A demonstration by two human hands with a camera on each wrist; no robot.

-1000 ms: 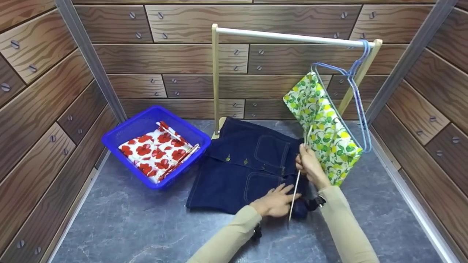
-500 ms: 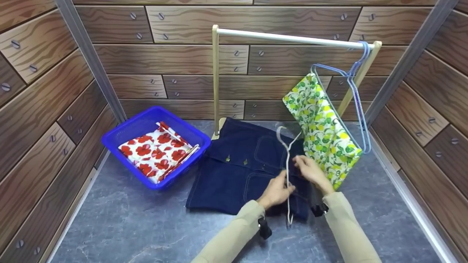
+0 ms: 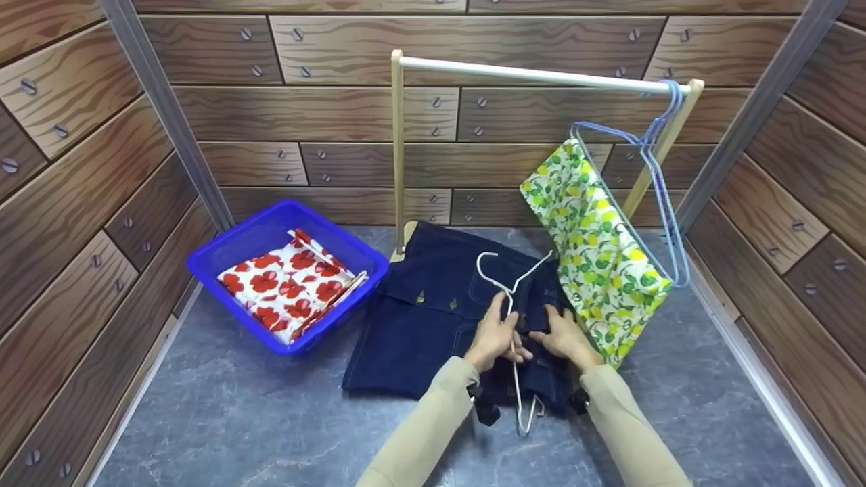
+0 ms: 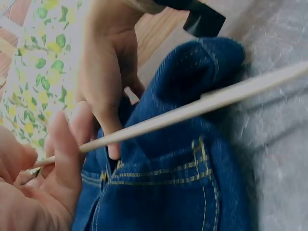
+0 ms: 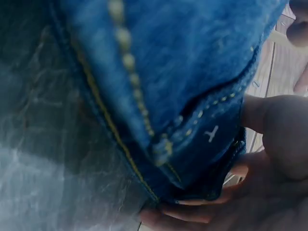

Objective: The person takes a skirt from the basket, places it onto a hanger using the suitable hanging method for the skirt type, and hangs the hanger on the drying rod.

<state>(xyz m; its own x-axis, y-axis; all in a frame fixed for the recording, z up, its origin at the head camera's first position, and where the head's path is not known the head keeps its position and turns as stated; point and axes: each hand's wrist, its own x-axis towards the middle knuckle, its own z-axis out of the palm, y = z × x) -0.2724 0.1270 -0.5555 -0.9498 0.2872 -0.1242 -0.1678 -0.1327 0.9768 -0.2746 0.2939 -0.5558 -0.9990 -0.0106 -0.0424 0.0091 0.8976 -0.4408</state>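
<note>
A dark blue denim skirt (image 3: 413,338), with buttons down its front and stitched pockets, lies flat on the grey surface. My left hand (image 3: 495,338) holds a white wire hanger (image 3: 519,399) above the skirt, hook pointing away, thumb and fingers around the wire. At the skirt's right end, my right hand (image 3: 567,337) grips the waistband edge. In the right wrist view the thumb and fingers (image 5: 192,211) sit on either side of the denim (image 5: 207,130). The left wrist view shows the hanger wire (image 4: 202,103) crossing in front of the folded waistband.
A blue basket (image 3: 203,267) at left contains a red-flowered cloth (image 3: 291,287). Behind the skirt stands a rack with a white rail (image 3: 507,70). Blue hangers (image 3: 666,189) hang at its right end, with a lemon-print cloth (image 3: 602,250) close beside my right hand.
The hanger passed from my right hand to my left, which lifted off the skirt and moved it leftward. My right hand went down to the skirt's waistband.
</note>
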